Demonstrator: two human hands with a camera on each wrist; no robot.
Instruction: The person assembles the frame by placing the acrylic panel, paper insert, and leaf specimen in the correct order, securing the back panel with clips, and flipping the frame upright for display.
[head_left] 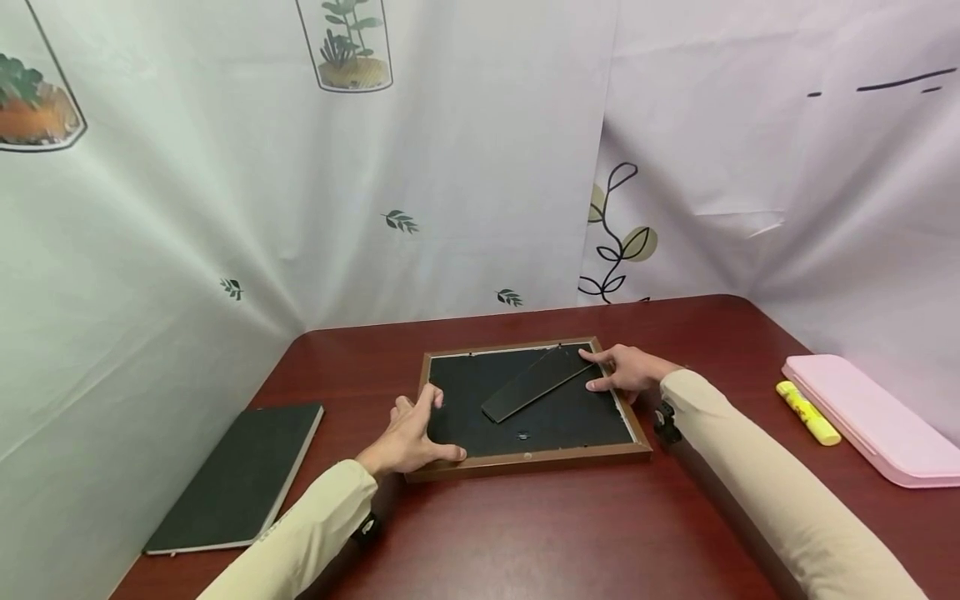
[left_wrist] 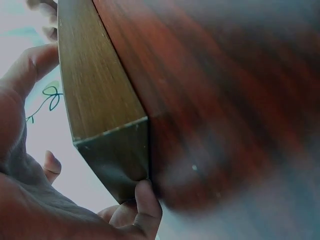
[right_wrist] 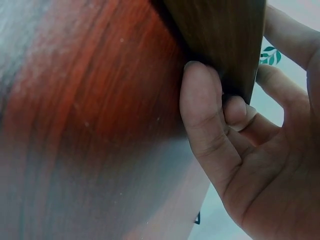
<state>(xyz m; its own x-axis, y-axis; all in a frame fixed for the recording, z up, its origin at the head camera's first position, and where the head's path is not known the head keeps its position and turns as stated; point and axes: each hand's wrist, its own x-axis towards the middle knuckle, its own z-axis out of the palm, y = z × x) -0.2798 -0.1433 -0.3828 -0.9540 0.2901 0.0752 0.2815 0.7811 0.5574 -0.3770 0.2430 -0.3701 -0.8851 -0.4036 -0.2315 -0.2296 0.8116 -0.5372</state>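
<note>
A picture frame [head_left: 540,460] with a brown wooden border lies face down on the table, its black backing board [head_left: 465,379] upward. Slanting across the backing is a black easel leg [head_left: 534,385]. My left hand [head_left: 407,435] grips the frame at its near left corner, thumb over the border; in the left wrist view the little finger [left_wrist: 146,200] touches the corner's side. On the right, my right hand [head_left: 630,371] holds the opposite side, with thumb and index finger reaching over the backing near the leg's upper end. Its other fingers [right_wrist: 207,107] curl against the frame's outer side.
A dark-covered book [head_left: 240,475] lies at the left of the reddish-brown table [head_left: 525,533]. To the right are a yellow highlighter [head_left: 808,413] and a pink case [head_left: 873,412]. A white patterned cloth [head_left: 480,167] hangs behind and along the sides.
</note>
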